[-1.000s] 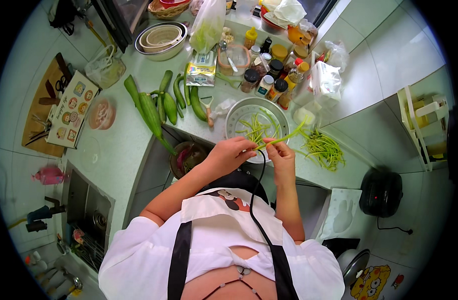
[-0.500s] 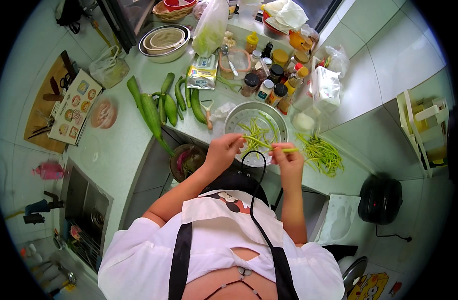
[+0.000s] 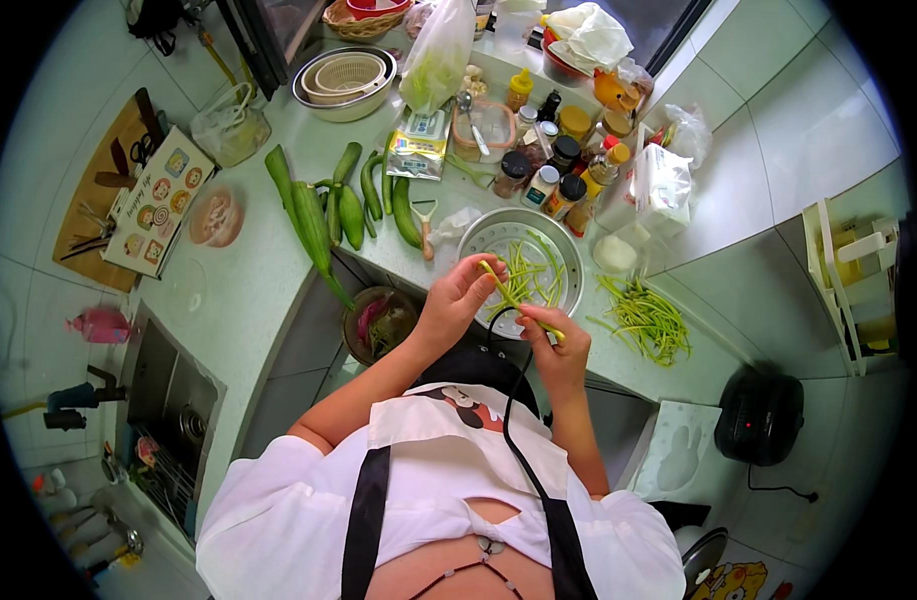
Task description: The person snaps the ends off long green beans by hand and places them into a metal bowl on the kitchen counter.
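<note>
My left hand [image 3: 460,303] pinches the upper end of a yellow-green string bean [image 3: 510,297], and my right hand [image 3: 558,352] grips its lower end. The bean slants down to the right between the two hands. Just beyond them stands a round metal colander [image 3: 576,262], with loose bean pieces [image 3: 540,272] lying inside. Right of it, a heap of whole string beans [image 3: 650,322] rests on the counter. A thin black cord hangs in front of the colander's near edge.
Luffas and other long green vegetables [image 3: 309,222], plus a peeler [image 3: 426,232], lie left of the colander. Seasoning bottles and jars [image 3: 566,193] crowd behind it. Below the counter edge sits a scrap bin [image 3: 380,322]. A sink [image 3: 168,385] is at far left, a black appliance [image 3: 758,415] at right.
My right hand has moved left and slightly down, closer to my left hand. The bean between them now slants more steeply. The whole view has shifted a little.
</note>
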The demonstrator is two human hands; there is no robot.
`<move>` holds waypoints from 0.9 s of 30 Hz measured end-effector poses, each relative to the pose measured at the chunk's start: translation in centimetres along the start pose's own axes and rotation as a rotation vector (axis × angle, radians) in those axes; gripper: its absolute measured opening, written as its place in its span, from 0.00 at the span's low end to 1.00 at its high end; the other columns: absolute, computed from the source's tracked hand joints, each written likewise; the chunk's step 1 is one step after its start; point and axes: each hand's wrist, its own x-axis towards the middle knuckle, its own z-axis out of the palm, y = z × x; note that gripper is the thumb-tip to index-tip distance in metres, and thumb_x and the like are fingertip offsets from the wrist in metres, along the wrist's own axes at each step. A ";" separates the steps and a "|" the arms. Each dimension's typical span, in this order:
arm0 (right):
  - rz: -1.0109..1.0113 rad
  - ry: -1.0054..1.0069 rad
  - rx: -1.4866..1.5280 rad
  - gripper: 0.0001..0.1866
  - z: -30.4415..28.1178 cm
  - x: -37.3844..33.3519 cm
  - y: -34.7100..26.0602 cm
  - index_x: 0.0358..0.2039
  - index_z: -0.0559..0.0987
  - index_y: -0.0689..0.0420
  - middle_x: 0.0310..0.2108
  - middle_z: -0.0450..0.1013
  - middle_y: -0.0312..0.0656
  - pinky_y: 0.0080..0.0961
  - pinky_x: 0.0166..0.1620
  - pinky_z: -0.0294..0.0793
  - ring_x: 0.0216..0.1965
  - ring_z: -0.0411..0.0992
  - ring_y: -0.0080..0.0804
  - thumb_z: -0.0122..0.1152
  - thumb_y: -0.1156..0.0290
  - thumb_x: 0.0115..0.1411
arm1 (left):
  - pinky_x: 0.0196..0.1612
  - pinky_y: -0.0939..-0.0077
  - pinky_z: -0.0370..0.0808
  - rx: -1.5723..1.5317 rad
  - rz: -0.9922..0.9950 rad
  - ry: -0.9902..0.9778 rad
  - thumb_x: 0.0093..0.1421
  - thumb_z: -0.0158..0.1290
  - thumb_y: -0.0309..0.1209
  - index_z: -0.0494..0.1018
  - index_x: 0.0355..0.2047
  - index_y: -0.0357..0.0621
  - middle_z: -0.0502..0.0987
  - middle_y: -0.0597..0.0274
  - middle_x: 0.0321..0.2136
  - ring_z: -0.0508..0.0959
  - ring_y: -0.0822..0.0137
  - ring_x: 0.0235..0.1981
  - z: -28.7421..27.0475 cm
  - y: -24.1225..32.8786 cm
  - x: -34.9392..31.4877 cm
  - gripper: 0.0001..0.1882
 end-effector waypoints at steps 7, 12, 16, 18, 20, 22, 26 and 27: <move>-0.054 0.028 -0.060 0.08 0.5 0.1 -0.3 0.36 0.79 0.59 0.28 0.76 0.42 0.19 0.31 0.72 0.27 0.74 0.27 0.59 0.79 0.54 | 0.53 0.73 0.66 0.080 -0.053 -0.028 0.64 0.47 0.32 0.68 0.45 0.34 0.73 0.56 0.46 0.72 0.67 0.48 -0.1 0.9 0.0 0.15; 0.006 -0.001 -0.048 0.07 0.3 0.0 0.0 0.36 0.79 0.61 0.29 0.76 0.41 0.17 0.30 0.72 0.27 0.73 0.24 0.59 0.78 0.56 | 0.50 0.75 0.68 0.204 0.017 0.013 0.63 0.48 0.29 0.73 0.39 0.34 0.75 0.56 0.42 0.74 0.70 0.45 -0.2 0.5 0.0 0.11; 0.032 0.002 -0.012 0.07 0.6 0.0 0.2 0.37 0.79 0.62 0.29 0.76 0.41 0.16 0.29 0.71 0.25 0.72 0.21 0.58 0.75 0.58 | 0.49 0.76 0.69 0.358 -0.064 0.029 0.62 0.49 0.29 0.73 0.39 0.34 0.75 0.57 0.42 0.74 0.72 0.43 -0.6 0.5 -0.1 0.10; 0.121 0.019 0.091 0.08 0.4 0.1 0.3 0.37 0.78 0.62 0.29 0.75 0.41 0.16 0.30 0.71 0.26 0.71 0.21 0.57 0.74 0.59 | 0.49 0.76 0.69 0.308 -0.058 0.013 0.61 0.50 0.29 0.73 0.40 0.35 0.75 0.57 0.44 0.73 0.72 0.44 -0.9 0.8 0.1 0.10; 0.172 0.036 0.166 0.08 0.3 0.3 0.2 0.38 0.77 0.62 0.28 0.75 0.40 0.15 0.30 0.70 0.26 0.71 0.21 0.57 0.73 0.59 | 0.49 0.75 0.69 0.338 -0.015 0.039 0.60 0.52 0.28 0.73 0.40 0.36 0.74 0.56 0.45 0.73 0.70 0.45 -1.0 1.3 0.4 0.10; 0.184 0.061 0.213 0.08 0.0 0.6 0.2 0.38 0.76 0.62 0.28 0.75 0.40 0.15 0.30 0.70 0.26 0.71 0.21 0.56 0.72 0.60 | 0.48 0.74 0.70 0.449 0.066 0.101 0.57 0.54 0.27 0.74 0.41 0.39 0.73 0.55 0.47 0.74 0.66 0.47 -0.9 1.9 0.6 0.11; 0.198 0.049 0.230 0.08 -0.5 0.8 0.2 0.38 0.76 0.63 0.28 0.74 0.40 0.15 0.30 0.70 0.26 0.71 0.20 0.56 0.74 0.60 | 0.47 0.71 0.70 1.048 0.557 0.140 0.52 0.56 0.25 0.75 0.40 0.44 0.72 0.53 0.47 0.73 0.57 0.47 -0.6 2.7 0.9 0.13; 0.193 0.052 0.234 0.08 -0.5 0.8 0.2 0.38 0.76 0.63 0.28 0.74 0.40 0.15 0.30 0.70 0.26 0.71 0.20 0.56 0.74 0.60 | 0.46 0.70 0.71 1.141 0.621 0.098 0.51 0.56 0.25 0.75 0.40 0.45 0.73 0.54 0.45 0.74 0.56 0.45 -0.8 2.6 1.1 0.13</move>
